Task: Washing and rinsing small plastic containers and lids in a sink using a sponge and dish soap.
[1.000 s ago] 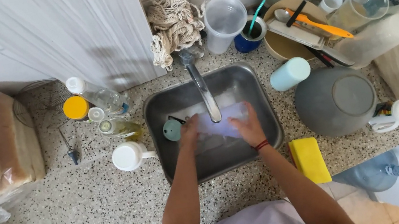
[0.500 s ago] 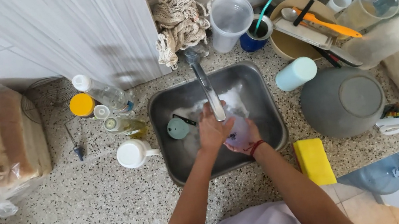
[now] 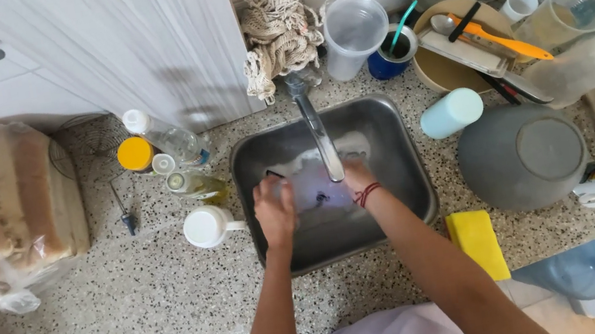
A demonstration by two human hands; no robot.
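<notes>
Speckled counter (image 3: 139, 333): one sink (image 3: 404, 172), two hands (image 3: 275, 210).

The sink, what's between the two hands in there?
In the head view, the left hand and right hand hold a pale, soapy item stretched between them in the steel sink, and the faucet spout reaches over that gap.
</notes>
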